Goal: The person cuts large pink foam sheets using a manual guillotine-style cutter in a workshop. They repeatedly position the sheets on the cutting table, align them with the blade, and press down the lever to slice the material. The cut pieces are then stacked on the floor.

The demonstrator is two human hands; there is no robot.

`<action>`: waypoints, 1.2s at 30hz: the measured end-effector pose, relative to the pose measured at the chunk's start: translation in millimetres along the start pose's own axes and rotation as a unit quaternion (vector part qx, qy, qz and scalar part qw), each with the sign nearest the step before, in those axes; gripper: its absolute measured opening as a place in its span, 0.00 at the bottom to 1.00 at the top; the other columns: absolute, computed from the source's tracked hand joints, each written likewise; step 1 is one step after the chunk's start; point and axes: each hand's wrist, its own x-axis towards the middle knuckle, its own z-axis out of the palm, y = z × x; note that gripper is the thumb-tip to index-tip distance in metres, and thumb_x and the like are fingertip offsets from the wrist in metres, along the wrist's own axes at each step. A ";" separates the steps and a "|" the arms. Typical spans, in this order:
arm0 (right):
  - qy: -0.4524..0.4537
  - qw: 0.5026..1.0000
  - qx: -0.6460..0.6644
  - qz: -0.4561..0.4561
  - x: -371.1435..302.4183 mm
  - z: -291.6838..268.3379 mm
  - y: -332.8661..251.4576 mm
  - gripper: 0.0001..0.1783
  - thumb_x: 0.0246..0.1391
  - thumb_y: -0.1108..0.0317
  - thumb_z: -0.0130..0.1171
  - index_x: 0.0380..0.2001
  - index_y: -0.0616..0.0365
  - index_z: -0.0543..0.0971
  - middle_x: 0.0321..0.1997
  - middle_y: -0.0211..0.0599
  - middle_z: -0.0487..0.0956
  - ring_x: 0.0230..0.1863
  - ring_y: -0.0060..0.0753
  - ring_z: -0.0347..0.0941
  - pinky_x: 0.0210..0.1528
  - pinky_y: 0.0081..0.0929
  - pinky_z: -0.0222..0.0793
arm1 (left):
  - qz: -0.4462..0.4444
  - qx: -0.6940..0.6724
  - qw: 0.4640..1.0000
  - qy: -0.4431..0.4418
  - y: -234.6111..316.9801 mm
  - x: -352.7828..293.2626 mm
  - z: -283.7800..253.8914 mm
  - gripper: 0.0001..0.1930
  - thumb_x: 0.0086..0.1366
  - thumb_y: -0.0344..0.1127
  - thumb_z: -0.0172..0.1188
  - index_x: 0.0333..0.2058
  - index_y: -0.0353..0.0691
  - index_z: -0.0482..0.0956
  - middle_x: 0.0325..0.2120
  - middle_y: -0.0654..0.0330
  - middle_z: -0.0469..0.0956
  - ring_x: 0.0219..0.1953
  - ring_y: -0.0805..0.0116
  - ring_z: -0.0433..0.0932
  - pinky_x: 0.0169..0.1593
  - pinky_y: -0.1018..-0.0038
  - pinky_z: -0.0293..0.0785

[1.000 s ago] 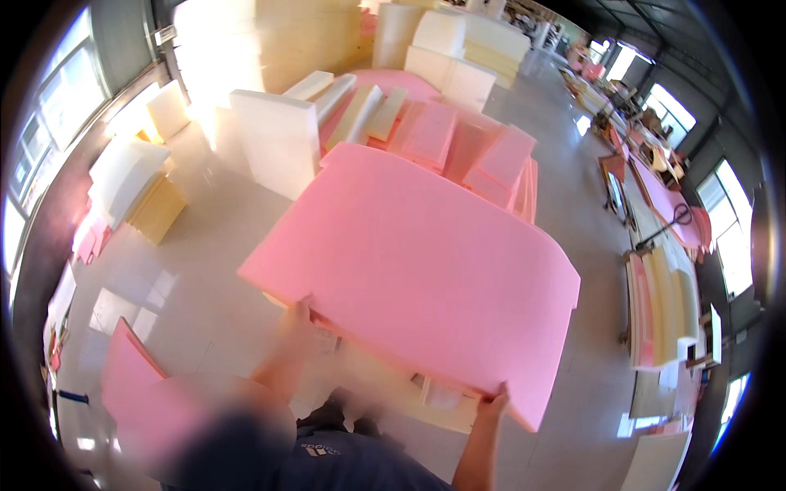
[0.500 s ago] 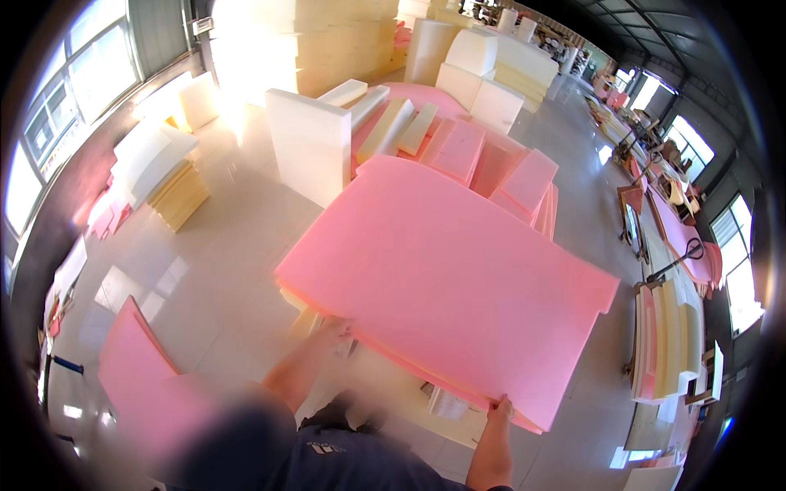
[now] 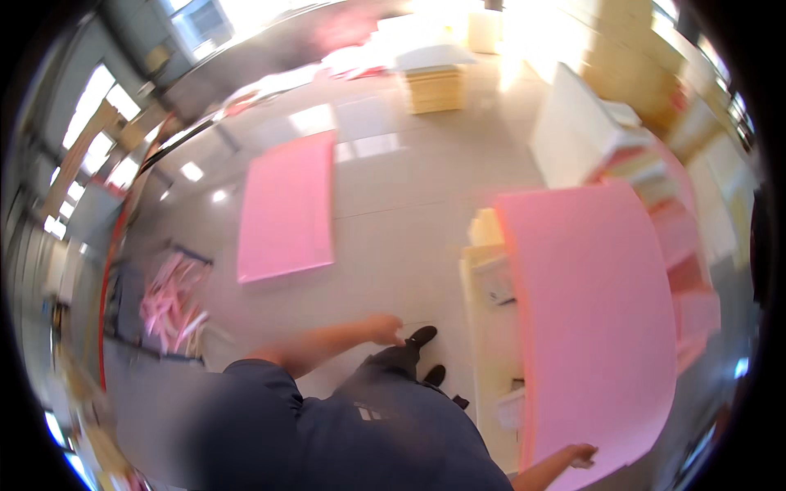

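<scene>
A thick pink foam sheet [image 3: 594, 303] lies across a pale table [image 3: 499, 360] to my right, its cut edge facing me. My right hand [image 3: 581, 456] is over the sheet's near end, its fingers loosely bent and apart, gripping no edge. Whether it touches the surface, I cannot tell. My left hand [image 3: 385, 329] hangs in front of my body above the floor, nothing in it, the fingers relaxed and somewhat blurred. Another pink foam sheet [image 3: 286, 209] lies on the floor ahead and to the left.
Pink foam strips [image 3: 173, 303] fill a dark-framed holder at the left. White foam blocks [image 3: 573, 123] and smaller pink pieces [image 3: 692, 315] stand beyond the table. A stack of yellow foam [image 3: 434, 88] rests on the floor near the window wall.
My view has swung left. Both hands have let go of the large foam sheet's near edge; my left hand is now away from it, my right hand over its surface.
</scene>
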 end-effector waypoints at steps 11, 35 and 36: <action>-0.762 0.315 -0.503 0.261 -584.5 -34.7 243.5 0.14 0.58 0.73 0.55 0.48 0.62 0.75 0.31 0.29 0.76 0.29 0.21 0.71 0.33 0.21 0.70 | -0.025 -0.273 0.961 -0.047 -16.3 -301.2 21.1 0.22 0.60 0.41 0.64 0.52 0.39 0.78 0.45 0.50 0.81 0.47 0.56 0.79 0.51 0.66 0.73; -0.698 -0.631 0.025 0.338 -1202.7 -395.7 84.7 0.24 0.48 0.62 0.63 0.47 0.66 0.79 0.32 0.45 0.84 0.35 0.34 0.81 0.43 0.29 0.75 | -0.343 -0.345 0.784 0.385 -305.3 -520.0 76.4 0.13 0.54 0.44 0.69 0.35 0.44 0.86 0.25 0.55 0.83 0.27 0.57 0.82 0.36 0.69 0.78; -0.697 -0.628 0.011 0.347 -1224.0 -407.4 92.7 0.24 0.49 0.61 0.64 0.47 0.66 0.79 0.32 0.44 0.84 0.35 0.34 0.81 0.43 0.29 0.74 | -0.344 -0.367 0.769 0.393 -325.4 -525.3 68.5 0.13 0.55 0.43 0.69 0.36 0.44 0.86 0.26 0.56 0.83 0.28 0.59 0.83 0.37 0.70 0.79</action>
